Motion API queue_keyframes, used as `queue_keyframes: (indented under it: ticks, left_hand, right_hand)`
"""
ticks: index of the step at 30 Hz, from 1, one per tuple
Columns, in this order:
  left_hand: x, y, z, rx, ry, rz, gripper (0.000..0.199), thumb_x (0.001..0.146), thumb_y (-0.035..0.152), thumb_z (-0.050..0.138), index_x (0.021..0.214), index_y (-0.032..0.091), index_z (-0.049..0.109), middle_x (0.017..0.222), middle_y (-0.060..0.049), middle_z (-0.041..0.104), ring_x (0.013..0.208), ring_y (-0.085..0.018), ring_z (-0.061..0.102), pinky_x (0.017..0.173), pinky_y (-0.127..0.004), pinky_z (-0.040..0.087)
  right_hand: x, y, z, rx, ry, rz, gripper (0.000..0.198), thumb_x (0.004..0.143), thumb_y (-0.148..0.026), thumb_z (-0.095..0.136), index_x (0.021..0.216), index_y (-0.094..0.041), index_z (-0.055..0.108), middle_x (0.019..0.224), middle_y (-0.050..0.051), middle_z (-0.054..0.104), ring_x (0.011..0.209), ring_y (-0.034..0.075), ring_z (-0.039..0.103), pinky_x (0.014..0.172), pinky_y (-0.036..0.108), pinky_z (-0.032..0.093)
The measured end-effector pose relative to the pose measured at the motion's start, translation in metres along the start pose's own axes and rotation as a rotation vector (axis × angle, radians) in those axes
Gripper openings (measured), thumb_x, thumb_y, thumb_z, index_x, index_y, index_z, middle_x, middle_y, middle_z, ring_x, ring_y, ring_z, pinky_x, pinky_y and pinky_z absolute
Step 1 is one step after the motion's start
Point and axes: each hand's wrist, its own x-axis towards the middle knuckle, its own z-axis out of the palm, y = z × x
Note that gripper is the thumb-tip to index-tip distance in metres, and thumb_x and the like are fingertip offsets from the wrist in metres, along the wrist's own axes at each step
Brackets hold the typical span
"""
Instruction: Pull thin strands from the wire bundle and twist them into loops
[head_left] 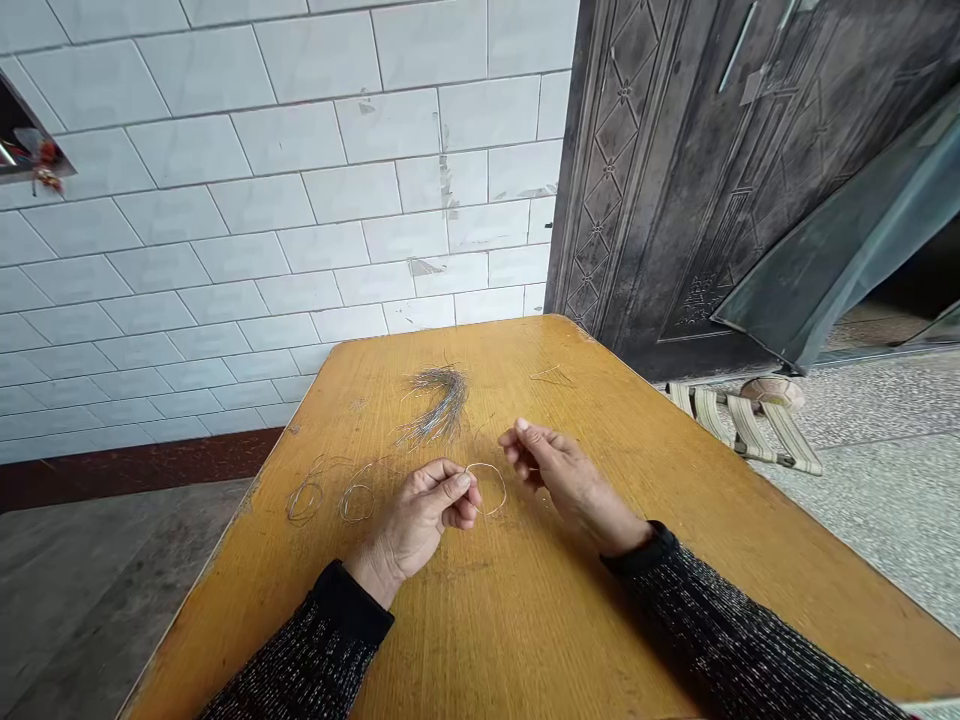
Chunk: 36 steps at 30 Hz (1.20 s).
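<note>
My left hand (427, 512) is closed in a pinch on a thin wire ring (504, 490). The ring stands out from the fingertips to the right, above the wooden table (480, 640). Just right of the ring is my right hand (559, 470), thumb pressed to the curled index finger; whatever is in that pinch is too fine to make out. Beyond the hands lies a bent bundle of thin grey wires (444, 405). Two coiled wire loops rest on the table left of my left hand: a nearer loop (358, 503) and one farther left (305, 500).
A few loose wire pieces (551, 375) lie toward the table's far right. The far edge meets a white tiled wall (315, 200). To the right are a dark carved door (675, 200), a greenish curtain (847, 240) and a low strapped seat (742, 420) on the floor.
</note>
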Motion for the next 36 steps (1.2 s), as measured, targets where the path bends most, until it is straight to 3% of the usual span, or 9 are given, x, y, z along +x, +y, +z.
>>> queue_keyframes:
  ticks: [4,12,19,26,36]
  left_hand:
    - [0.001,0.000,-0.001,-0.039,0.036,0.012,0.019,0.071,0.029,0.066,0.076,0.012,0.058,0.070,-0.001,0.060,0.057,-0.007,0.053,0.052,-0.019,0.042]
    - [0.003,0.000,-0.001,-0.041,0.058,-0.005,0.032,0.075,0.040,0.059,0.092,0.013,0.059,0.085,-0.005,0.061,0.053,-0.008,0.055,0.049,-0.021,0.042]
    - [0.003,0.000,-0.002,-0.010,0.074,-0.003,0.026,0.065,0.029,0.072,0.082,0.012,0.062,0.073,-0.001,0.059,0.054,-0.006,0.051,0.049,-0.019,0.039]
    - [0.003,-0.004,-0.004,-0.125,-0.027,-0.053,0.020,0.066,0.026,0.071,0.078,0.013,0.060,0.075,-0.001,0.058,0.056,-0.006,0.051,0.048,-0.018,0.040]
    - [0.003,0.000,-0.006,-0.193,-0.062,-0.078,0.020,0.063,0.023,0.073,0.072,0.014,0.058,0.065,0.002,0.056,0.052,-0.004,0.050,0.050,-0.017,0.039]
  right_hand:
    - [-0.003,0.003,0.006,-0.127,-0.179,-0.040,0.034,0.068,-0.047,0.061,0.056,-0.016,0.054,0.049,-0.004,0.047,0.039,0.004,0.035,0.038,0.019,0.025]
    - [-0.002,0.006,0.007,-0.139,-0.111,-0.065,0.036,0.067,-0.048,0.061,0.053,-0.017,0.050,0.042,-0.006,0.041,0.037,0.005,0.031,0.037,0.020,0.024]
    - [-0.002,0.008,0.006,-0.142,-0.091,-0.066,0.036,0.067,-0.049,0.061,0.052,-0.018,0.049,0.040,-0.006,0.040,0.037,0.006,0.031,0.037,0.021,0.024]
    - [-0.001,0.014,0.007,-0.155,-0.095,-0.081,0.037,0.069,-0.048,0.061,0.052,-0.018,0.048,0.041,-0.006,0.039,0.037,0.005,0.029,0.038,0.021,0.022]
    - [-0.003,0.015,0.010,-0.119,-0.139,-0.059,0.035,0.069,-0.048,0.060,0.055,-0.018,0.048,0.047,-0.005,0.041,0.041,0.006,0.031,0.039,0.020,0.025]
